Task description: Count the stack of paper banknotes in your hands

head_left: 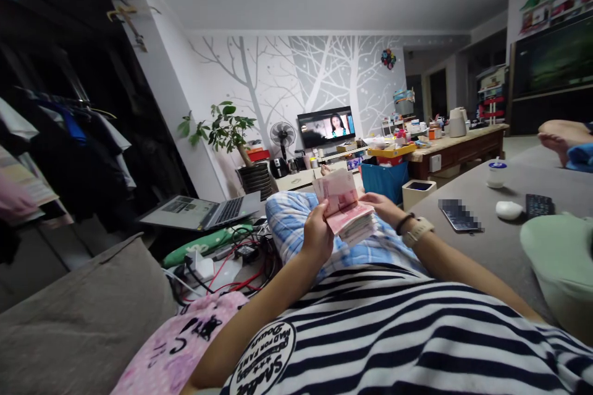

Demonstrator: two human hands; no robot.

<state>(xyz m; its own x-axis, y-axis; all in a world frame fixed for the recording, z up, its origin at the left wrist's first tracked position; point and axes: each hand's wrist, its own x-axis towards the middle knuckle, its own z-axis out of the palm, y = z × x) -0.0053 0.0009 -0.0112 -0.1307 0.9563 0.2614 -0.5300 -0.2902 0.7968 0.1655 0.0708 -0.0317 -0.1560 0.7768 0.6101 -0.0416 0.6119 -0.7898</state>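
A thick stack of pinkish-red banknotes (353, 222) is held over my lap, above blue plaid trousers (290, 213). My left hand (319, 233) wraps round the stack's left side, its thumb pressed on the notes. Several notes stand folded up at the back of the stack, away from the lower bundle. At the right edge of the notes is my right hand (382, 207), its fingers closed and partly hidden behind the upright notes. A pale watch (418, 232) and a dark band circle my right wrist.
To the left lie an open laptop (204, 213) and a tangle of cables (245, 265). On the grey sofa at right are a phone (461, 215), a white mouse (508, 210), a remote (539, 205) and a small cup (496, 174). Another person's foot (556, 143) shows at far right.
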